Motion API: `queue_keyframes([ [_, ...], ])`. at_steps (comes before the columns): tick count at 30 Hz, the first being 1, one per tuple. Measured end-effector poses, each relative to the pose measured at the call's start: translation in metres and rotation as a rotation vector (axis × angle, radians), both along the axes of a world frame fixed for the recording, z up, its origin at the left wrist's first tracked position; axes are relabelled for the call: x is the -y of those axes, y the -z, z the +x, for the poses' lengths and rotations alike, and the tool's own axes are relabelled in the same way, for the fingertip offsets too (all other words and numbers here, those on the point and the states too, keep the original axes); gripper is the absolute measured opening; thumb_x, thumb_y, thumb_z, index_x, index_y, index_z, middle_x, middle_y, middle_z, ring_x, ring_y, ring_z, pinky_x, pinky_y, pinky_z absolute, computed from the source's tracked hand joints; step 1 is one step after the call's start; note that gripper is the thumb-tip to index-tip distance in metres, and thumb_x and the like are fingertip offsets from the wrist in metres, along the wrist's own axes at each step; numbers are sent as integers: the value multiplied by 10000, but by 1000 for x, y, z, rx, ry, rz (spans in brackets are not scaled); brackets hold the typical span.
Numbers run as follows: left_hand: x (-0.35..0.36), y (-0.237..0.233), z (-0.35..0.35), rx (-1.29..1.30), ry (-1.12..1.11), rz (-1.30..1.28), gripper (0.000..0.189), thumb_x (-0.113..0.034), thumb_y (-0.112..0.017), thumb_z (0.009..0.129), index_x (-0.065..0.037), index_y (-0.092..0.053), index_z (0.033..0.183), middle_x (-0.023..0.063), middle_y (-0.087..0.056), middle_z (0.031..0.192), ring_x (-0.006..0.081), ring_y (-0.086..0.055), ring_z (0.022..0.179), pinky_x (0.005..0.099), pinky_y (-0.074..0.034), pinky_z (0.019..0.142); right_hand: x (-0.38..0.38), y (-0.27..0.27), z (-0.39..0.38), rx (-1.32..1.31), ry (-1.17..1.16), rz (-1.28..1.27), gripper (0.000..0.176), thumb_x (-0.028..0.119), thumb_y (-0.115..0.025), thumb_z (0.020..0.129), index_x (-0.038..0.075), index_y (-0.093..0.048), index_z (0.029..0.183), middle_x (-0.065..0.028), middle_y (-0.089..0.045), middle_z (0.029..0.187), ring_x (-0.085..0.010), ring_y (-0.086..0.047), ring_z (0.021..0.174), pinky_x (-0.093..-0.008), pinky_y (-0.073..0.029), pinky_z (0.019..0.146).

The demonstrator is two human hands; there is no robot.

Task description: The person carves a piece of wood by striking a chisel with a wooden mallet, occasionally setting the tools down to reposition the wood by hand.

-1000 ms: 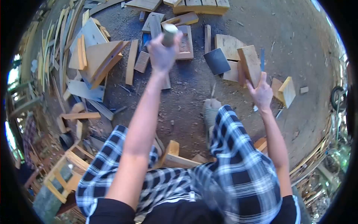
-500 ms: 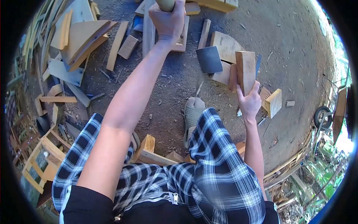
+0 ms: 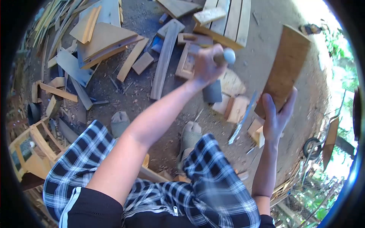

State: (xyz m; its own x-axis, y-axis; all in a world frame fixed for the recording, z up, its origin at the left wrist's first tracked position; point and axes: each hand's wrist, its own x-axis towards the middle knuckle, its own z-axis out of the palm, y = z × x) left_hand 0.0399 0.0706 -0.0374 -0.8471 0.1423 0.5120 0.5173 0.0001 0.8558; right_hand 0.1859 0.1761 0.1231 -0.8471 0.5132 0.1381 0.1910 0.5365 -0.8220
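My left hand (image 3: 207, 64) is wrapped round a thick rounded handle (image 3: 228, 56), whose pale end points toward me. Whatever the handle belongs to is hidden behind the fist. Over on the right, my right hand (image 3: 277, 117) grips the lower end of a brown wooden block (image 3: 287, 64), with the thumb on one side and fingers on the other. The block tilts up and to the right, its broad face showing. Below my left fist is a dark flat metal piece (image 3: 212, 92). Beside it lie a pale wood offcut (image 3: 232, 83) and a smaller block (image 3: 237, 109).
A slatted wooden piece (image 3: 228, 24) stands ahead. A long plank (image 3: 166, 60) and stacked boards (image 3: 108, 40) lie to the left. Between the offcuts and my right hand is a narrow bluish strip (image 3: 243, 117). A wheel (image 3: 312, 148) stands at the right edge.
My left hand has moved right and down with the handle, now over the offcuts. The wooden block in my right hand has been raised to the right and turned. The view has shifted.
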Motion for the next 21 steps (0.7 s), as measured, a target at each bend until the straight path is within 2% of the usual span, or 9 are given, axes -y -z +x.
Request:
queue_keyframes([
  [5,1,-7,24,-10,37,-69,270,-213,-691,802,-87,-526,631,91,-546,582,273,-582,531,373,-438,496,29,-6,-30,-10,-166,159,409,180,-703,791,28,-463,1084,-97,-580,914,-142,-561,846,-292,-467,750],
  [7,3,-4,18,-33,26,-86,271,-260,-668,812,-111,-527,635,88,-556,595,281,-600,558,398,-465,518,24,-2,-31,329,-159,98,449,180,-686,801,27,-426,1133,-94,-577,876,-142,-568,783,-291,-478,716],
  [10,1,1,33,-53,54,-114,244,-265,-665,807,-123,-545,648,54,-566,595,253,-606,567,369,-476,538,15,10,-10,0,-78,-293,427,248,-662,801,-18,-490,1087,-87,-539,886,-169,-532,839,-306,-433,759],
  [12,-4,2,33,-35,37,-108,237,-273,-663,808,-131,-550,654,54,-564,590,247,-606,566,369,-476,540,19,18,-3,-85,-44,-317,444,262,-659,802,3,-478,1115,-94,-534,884,-179,-534,772,-317,-446,725],
  [14,-5,1,33,-31,58,-111,242,-273,-667,805,-132,-549,647,56,-558,581,247,-603,557,372,-472,529,31,26,-3,171,-100,201,482,222,-672,815,17,-400,1156,-109,-566,916,-200,-568,818,-305,-469,726],
  [16,-3,-1,28,-37,59,-120,247,-273,-671,802,-132,-548,640,58,-552,572,247,-600,547,375,-468,518,27,37,3,194,-63,177,486,227,-673,811,21,-409,1164,-93,-554,941,-190,-553,819,-313,-463,733],
  [18,1,-1,25,-28,64,-93,273,-185,-736,768,-108,-531,606,60,-581,601,251,-589,528,340,-453,496,17,40,11,113,-65,-110,488,222,-676,810,21,-419,1173,-76,-536,961,-175,-538,854,-311,-449,770],
  [20,6,12,1,-10,14,64,215,-124,-743,755,-86,-574,628,52,-603,594,168,-601,517,284,-452,501,25,33,7,36,-38,-204,483,219,-677,814,13,-427,1172,-65,-518,962,-165,-520,888,-301,-428,803],
  [21,12,2,-11,55,-138,98,235,-162,-743,787,-70,-583,640,26,-617,604,93,-596,556,263,-450,512,20,39,6,-21,-59,-169,450,174,-627,835,9,-405,1190,-92,-538,885,-160,-537,765,-295,-449,702],
])
